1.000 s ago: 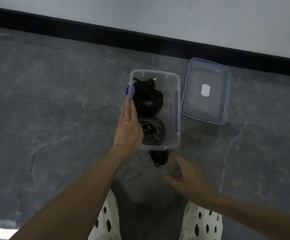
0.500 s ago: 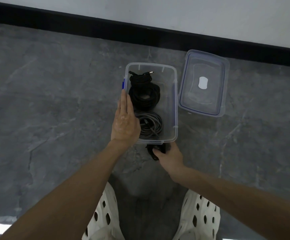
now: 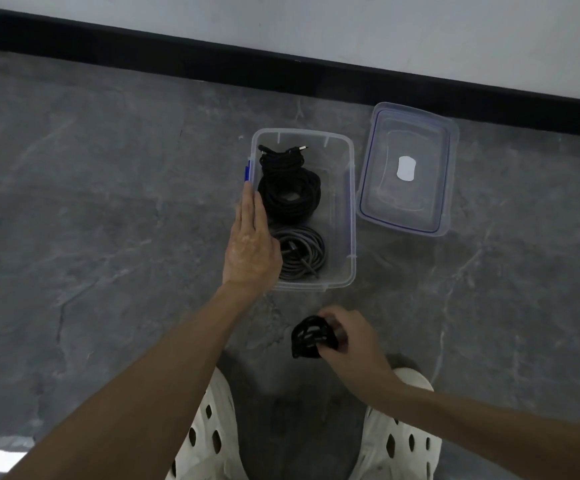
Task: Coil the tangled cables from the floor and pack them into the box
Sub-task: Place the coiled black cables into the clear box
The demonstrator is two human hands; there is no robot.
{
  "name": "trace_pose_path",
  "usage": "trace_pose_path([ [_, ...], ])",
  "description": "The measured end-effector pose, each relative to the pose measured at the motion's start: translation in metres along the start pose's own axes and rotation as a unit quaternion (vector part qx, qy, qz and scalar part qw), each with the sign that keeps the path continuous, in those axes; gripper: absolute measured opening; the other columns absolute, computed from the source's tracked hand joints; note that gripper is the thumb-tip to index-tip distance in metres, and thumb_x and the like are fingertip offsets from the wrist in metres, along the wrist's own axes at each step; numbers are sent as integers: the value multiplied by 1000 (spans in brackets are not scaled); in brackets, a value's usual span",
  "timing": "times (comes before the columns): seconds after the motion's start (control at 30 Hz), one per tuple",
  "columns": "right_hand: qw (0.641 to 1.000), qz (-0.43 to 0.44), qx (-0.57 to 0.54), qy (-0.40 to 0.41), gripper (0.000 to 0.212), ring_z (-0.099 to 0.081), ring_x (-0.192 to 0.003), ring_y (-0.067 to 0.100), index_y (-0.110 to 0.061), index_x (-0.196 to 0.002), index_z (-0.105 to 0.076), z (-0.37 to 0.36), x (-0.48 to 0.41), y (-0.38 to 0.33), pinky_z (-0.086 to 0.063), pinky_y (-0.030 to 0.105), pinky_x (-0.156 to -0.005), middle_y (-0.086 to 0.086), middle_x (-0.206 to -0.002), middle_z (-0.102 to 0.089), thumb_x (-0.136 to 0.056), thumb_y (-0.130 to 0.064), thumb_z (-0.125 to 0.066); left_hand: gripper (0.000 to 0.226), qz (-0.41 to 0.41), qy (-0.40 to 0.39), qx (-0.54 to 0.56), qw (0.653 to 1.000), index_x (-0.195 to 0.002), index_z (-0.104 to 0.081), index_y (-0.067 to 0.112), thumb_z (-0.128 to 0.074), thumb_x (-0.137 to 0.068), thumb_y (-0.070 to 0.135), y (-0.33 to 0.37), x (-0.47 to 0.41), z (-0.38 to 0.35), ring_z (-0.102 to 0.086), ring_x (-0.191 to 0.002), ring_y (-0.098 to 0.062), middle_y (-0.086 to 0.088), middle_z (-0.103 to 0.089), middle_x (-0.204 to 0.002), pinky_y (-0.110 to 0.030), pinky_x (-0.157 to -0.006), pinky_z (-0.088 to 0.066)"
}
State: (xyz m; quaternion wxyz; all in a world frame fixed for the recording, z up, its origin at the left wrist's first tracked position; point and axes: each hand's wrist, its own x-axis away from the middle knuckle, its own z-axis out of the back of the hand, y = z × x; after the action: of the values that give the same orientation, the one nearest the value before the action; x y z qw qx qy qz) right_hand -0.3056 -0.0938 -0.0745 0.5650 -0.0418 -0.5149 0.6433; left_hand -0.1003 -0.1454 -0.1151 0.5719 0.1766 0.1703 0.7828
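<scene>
The floor [image 3: 91,220] is grey stone with pale veins and a dull sheen. Beyond the box, a pale smooth wall [image 3: 351,26] meets the floor at a black skirting strip [image 3: 177,60]. The box [image 3: 352,209] is clear plastic, rectangular with rounded corners, and stands open on the floor. Its lid [image 3: 430,188], clear with a blue seal line and a white label, lies flat just right of the box. White perforated shoes [image 3: 209,441] show on the near side of the box.

The left hand [image 3: 252,251] lies flat along the box's left rim, fingers straight and together. The right hand [image 3: 354,341], on the near side of the box, pinches a small black cable bundle [image 3: 311,337] in curled fingers.

Inside the box, a black braided coil [image 3: 290,192] fills the far half, and a grey coil [image 3: 302,252] the near half. A small blue clip [image 3: 247,171] sits on the box's left rim.
</scene>
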Motion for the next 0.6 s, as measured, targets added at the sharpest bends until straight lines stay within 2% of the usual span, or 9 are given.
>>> trace_pose_path([
  [0.07,999,29,-12,-6,46,-57,-89,1,-41,-98,-56,10,9,-12,-50,12,-76,-8,-101,-53,-76,-3,-71,67,-3,0,4,1000,-149,-9,-11,-38,-92,8,0,0,0,-9,-149,-32,-23,4,-161,-40,-114,-34],
  [0.13,997,69,-16,22,55,-59,-88,2,-45,-98,-57,24,4,-29,-51,13,-75,-8,-102,-55,-71,0,-75,67,-5,2,9,1000,-150,-8,-10,-37,-92,8,1,1,0,-8,-150,-31,-22,5,-161,-40,-114,-33],
  [0.3,979,162,70,102,40,-52,-82,4,-21,-109,-62,61,-57,-74,-39,2,-71,5,-98,-53,-73,-4,-72,69,-10,1,5,1000,-150,-5,-9,-38,-93,10,-1,0,0,-2,-150,-29,-21,8,-161,-40,-116,-30],
  [0.43,973,167,135,81,37,-46,-86,11,-16,-115,-59,65,-105,-84,-32,0,-74,8,-102,-49,-81,-9,-71,69,-12,-1,15,1000,-150,-7,-10,-39,-92,8,-1,0,0,-4,-150,-31,-22,6,-161,-42,-115,-32],
  [0.53,978,140,138,77,36,-48,-95,17,-16,-117,-58,54,-128,-85,-34,9,-72,12,-108,-53,-83,-11,-69,68,-13,1,18,1000,-149,-8,-11,-40,-93,8,0,0,0,-6,-150,-32,-23,4,-161,-42,-114,-33],
  [0.6,983,113,125,69,35,-52,-98,21,-13,-118,-56,45,-136,-86,-41,19,-76,14,-113,-55,-85,-13,-67,68,-15,4,21,1000,-149,-9,-11,-41,-93,8,0,1,1,-10,-149,-33,-23,3,-160,-43,-114,-34],
])
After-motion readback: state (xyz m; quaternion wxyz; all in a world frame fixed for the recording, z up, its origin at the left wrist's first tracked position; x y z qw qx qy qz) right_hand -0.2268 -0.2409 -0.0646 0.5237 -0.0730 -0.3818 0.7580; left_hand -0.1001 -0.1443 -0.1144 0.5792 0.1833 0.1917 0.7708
